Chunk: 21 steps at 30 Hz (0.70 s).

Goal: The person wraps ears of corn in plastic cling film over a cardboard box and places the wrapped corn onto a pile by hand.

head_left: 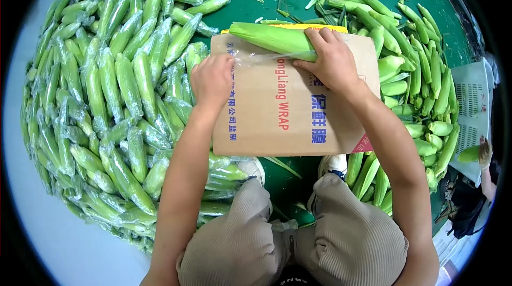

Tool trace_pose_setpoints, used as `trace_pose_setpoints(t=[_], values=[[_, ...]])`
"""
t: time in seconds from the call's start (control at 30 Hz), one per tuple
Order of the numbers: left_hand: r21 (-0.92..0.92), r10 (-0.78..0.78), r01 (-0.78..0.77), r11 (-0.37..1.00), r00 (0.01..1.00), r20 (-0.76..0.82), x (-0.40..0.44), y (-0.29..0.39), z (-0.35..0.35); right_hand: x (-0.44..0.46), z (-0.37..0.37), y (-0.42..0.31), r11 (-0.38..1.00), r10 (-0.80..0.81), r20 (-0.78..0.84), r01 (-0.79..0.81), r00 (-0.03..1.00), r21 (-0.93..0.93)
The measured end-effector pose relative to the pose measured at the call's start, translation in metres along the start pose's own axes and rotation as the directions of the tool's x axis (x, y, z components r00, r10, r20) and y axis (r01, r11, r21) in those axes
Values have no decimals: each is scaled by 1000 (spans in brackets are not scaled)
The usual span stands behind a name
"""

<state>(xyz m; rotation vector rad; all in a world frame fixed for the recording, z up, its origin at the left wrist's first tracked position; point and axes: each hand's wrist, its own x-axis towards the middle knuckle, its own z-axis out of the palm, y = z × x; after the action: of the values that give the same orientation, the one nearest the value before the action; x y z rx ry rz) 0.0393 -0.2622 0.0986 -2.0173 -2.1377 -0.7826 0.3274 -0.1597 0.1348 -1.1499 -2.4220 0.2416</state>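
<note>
An ear of corn in its green husk lies across the far end of a cardboard cling-film box printed with "WRAP". My right hand is closed round the ear's right end. Clear cling film stretches along the near side of the ear toward my left hand, whose closed fingers pinch the film's left end above the box. A yellow strip shows behind the ear. The fingertips of my left hand are partly hidden.
A big heap of film-wrapped corn fills the left side. Unwrapped corn is piled at the right, beside a white plastic crate. Another person's hand holds an ear at the far right. Husk scraps litter the green floor.
</note>
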Motion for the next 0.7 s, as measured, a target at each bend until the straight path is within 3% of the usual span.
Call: trace_pose_setpoints(t=[0.03, 0.13, 0.23, 0.3, 0.33, 0.4, 0.47, 0.5, 0.53, 0.57, 0.63, 0.67, 0.7], values=[[79, -174, 168, 983, 982, 77, -3, 2, -3, -2, -5, 3, 1000, -4, 35, 5, 999, -23], [-319, -441, 432, 844, 896, 47, -40, -3, -24, -18, -31, 3, 996, -79, 189, 87, 979, -34], [-746, -442, 241, 620, 893, -79, -90, 32, -35, -47, -51, -14, 976, -218, 389, 191, 895, 107], [-526, -142, 103, 844, 989, -35, -126, 56, -30, -67, -49, -29, 956, -271, 467, 179, 842, 232], [-457, -23, -7, 889, 998, -59, -122, 71, -33, -71, -47, -33, 947, -287, 494, 165, 821, 275], [-299, 216, -233, 925, 972, -87, -110, 95, -44, -65, -50, -35, 931, -331, 329, 250, 884, 265], [-177, 163, -123, 977, 958, 236, -80, 99, -46, -56, -45, -32, 938, -311, 204, 265, 928, 223], [-100, 115, -83, 992, 916, 383, -58, 97, -44, -50, -37, -28, 965, -213, 170, 180, 962, 190], [-3, 57, -62, 998, 899, 434, -26, 91, -37, -41, -27, -22, 983, -121, 124, 102, 985, 155], [93, -3, -47, 995, 881, 473, 13, 82, -26, -33, -21, -17, 984, -152, 218, 128, 964, 123], [349, 204, -232, 908, 972, 116, 67, 53, 6, -14, -6, -14, 967, -256, 46, 256, 966, 17], [377, 165, -196, 905, 980, 113, 94, 52, 6, -5, 0, -13, 950, -311, -27, 310, 950, -39], [181, 77, -99, 979, 989, 124, 105, 57, -1, 8, -4, -10, 942, -312, -4, 308, 950, -132]])
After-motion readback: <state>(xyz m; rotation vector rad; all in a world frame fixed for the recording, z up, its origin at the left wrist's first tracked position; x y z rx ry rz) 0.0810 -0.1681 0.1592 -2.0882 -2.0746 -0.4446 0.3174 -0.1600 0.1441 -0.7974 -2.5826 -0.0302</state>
